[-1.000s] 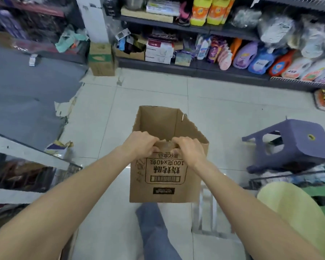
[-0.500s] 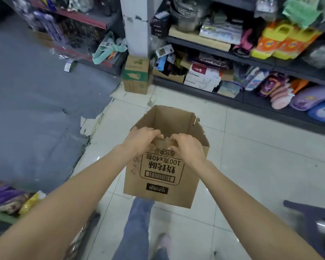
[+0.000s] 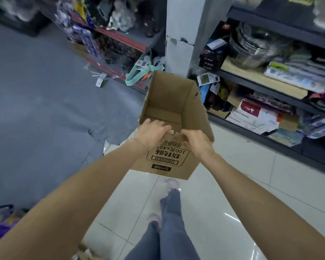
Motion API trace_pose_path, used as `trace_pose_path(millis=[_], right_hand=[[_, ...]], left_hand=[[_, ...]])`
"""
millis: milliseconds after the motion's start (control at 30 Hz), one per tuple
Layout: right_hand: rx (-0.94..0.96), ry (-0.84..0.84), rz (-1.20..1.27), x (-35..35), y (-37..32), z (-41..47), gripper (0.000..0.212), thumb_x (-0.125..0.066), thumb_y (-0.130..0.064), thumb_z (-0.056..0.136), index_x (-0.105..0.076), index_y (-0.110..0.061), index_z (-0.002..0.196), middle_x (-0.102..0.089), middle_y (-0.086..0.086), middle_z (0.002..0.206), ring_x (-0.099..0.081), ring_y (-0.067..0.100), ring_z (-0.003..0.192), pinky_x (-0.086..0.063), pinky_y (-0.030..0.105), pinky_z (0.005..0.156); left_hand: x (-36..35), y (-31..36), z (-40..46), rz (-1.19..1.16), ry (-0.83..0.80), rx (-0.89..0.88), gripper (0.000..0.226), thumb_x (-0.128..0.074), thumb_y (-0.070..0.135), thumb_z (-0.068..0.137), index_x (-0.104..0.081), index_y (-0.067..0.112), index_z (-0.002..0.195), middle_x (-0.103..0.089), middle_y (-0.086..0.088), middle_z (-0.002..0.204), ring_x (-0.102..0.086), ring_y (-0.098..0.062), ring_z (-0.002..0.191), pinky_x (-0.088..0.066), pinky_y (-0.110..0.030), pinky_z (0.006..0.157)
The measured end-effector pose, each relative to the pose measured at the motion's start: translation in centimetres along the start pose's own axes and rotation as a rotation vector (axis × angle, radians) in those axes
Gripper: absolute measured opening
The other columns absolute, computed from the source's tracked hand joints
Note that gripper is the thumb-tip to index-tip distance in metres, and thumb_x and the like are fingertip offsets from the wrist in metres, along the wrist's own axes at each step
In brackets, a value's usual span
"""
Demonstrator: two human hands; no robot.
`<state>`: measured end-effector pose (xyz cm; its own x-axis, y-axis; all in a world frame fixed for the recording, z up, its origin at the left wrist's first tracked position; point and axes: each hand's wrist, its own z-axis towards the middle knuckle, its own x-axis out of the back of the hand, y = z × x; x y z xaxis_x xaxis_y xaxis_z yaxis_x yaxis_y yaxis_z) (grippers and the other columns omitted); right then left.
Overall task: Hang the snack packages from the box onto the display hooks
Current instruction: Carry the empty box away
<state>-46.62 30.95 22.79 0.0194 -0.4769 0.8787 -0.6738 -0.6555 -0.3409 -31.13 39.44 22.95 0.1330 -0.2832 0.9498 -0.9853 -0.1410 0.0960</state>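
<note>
I carry an open brown cardboard box (image 3: 191,117) in front of me, above the floor. Its near face bears black print and a barcode. My left hand (image 3: 152,133) grips the near top rim on the left, fingers curled over the edge into the box. My right hand (image 3: 195,141) grips the same rim just to the right. The inside of the box shows only bare cardboard; no snack packages are visible in it. No display hooks are in view.
A white pillar (image 3: 180,34) stands straight ahead behind the box. Dark shelves (image 3: 270,87) with boxes and pots run along the right. A grey mat (image 3: 36,102) covers the floor on the left. My legs (image 3: 169,222) step over white tiles.
I have walked and turned left with the box still held by both hands. The purple stool has left the view; the pillar and left shelf are now ahead.
</note>
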Motion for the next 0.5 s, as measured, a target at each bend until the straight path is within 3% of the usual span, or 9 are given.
trace_pose_path(millis=[233, 500], right_hand=[[0.05, 0.031, -0.048, -2.6, 3.1, 16.6, 0.028, -0.047, 0.001, 0.091, -0.062, -0.013, 0.11, -0.064, 0.013, 0.099, -0.06, 0.031, 0.093, -0.046, 0.035, 0.066], [0.031, 0.077, -0.118, -10.0, 5.3, 29.8, 0.019, -0.056, -0.003, 0.09, -0.059, -0.015, 0.105, -0.061, 0.007, 0.093, -0.061, 0.028, 0.088, -0.051, 0.038, 0.071]], left_hand=[[-4.4, -8.7, 13.0, 0.012, 0.05, 0.046, 0.028, -0.047, 0.021, 0.094, -0.052, 0.022, 0.122, -0.054, -0.001, 0.114, -0.047, -0.02, 0.113, -0.031, -0.034, 0.087], [-12.0, -16.9, 24.0, 0.128, 0.069, -0.011, 0.028, -0.05, 0.021, 0.093, -0.051, 0.021, 0.121, -0.054, -0.001, 0.119, -0.048, -0.021, 0.113, -0.032, -0.035, 0.087]])
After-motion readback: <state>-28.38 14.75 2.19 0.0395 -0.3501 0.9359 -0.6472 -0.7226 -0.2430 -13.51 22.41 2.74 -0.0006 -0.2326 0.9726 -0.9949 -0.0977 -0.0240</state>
